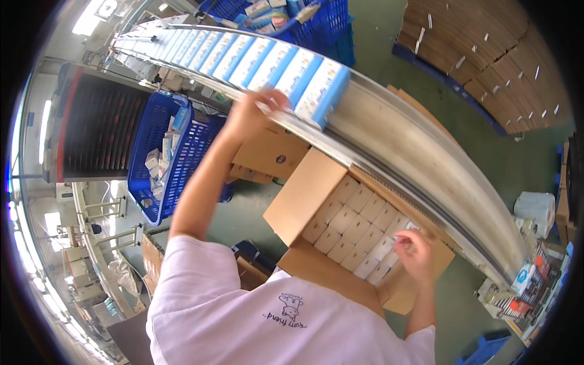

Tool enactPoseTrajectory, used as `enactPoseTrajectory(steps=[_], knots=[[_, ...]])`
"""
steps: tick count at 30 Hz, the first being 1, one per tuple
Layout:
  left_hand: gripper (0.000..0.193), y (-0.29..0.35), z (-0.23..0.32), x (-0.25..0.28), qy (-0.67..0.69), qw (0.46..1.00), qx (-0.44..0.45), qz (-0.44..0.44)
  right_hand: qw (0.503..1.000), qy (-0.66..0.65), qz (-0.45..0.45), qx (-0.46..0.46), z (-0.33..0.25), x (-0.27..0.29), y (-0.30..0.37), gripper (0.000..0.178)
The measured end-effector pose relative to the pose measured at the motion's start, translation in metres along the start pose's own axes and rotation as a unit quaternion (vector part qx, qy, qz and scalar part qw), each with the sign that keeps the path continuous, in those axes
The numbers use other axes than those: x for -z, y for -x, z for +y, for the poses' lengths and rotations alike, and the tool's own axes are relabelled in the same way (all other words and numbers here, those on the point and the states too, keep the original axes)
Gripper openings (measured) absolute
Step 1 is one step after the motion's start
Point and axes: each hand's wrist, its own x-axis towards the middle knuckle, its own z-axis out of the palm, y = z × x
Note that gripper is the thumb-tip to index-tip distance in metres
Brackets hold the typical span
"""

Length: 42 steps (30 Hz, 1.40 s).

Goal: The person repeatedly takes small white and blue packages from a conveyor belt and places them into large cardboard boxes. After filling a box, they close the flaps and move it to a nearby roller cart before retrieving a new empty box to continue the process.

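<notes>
A row of blue-and-white packs (246,61) stands side by side on a curved conveyor (420,152). My left hand (255,112) reaches up at the conveyor's near edge, beside the packs nearest the row's right end. Its fingers are somewhat blurred but look apart, with nothing seen in them. Below the conveyor is an open cardboard carton (307,188), flaps folded out. Rows of small white boxes (353,225) fill much of it. My right hand (417,252) hovers over the carton's right side, fingers loosely bent and apart, no pack visible in its grasp.
A blue basket (167,207) with loose packs stands to the left; another blue basket (328,27) is beyond the conveyor. Stacked brown cartons (486,55) sit on a pallet at far right. More cardboard (274,152) lies under the conveyor. A plastic-wrapped roll (535,210) is at right.
</notes>
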Motion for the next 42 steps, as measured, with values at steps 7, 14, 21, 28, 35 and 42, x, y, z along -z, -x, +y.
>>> enactPoseTrajectory(steps=[7,14,21,28,35,42], knots=[[0.099,-0.106,-0.148,0.087,-0.221,0.951,0.134,0.172,0.983,0.049,0.176,-0.027,0.047,0.059,-0.100,0.018],[0.104,-0.116,-0.036,-0.024,-0.161,0.972,0.120,-0.121,0.977,0.105,0.171,-0.066,0.069,0.047,-0.115,0.057],[0.093,-0.058,0.049,-0.110,0.149,0.983,0.055,-0.088,0.936,0.110,0.284,-0.176,0.054,0.066,-0.092,0.074],[0.089,0.025,0.102,-0.067,0.223,0.968,-0.100,0.059,0.887,0.084,0.453,0.032,0.007,0.061,0.026,0.084],[0.088,0.145,0.058,-0.125,0.121,0.986,-0.006,-0.115,0.911,-0.047,0.384,-0.140,-0.008,-0.010,0.139,0.103],[0.048,0.138,-0.001,-0.276,-0.416,0.738,-0.269,-0.459,0.869,0.317,-0.223,-0.308,0.149,-0.069,0.098,0.057]])
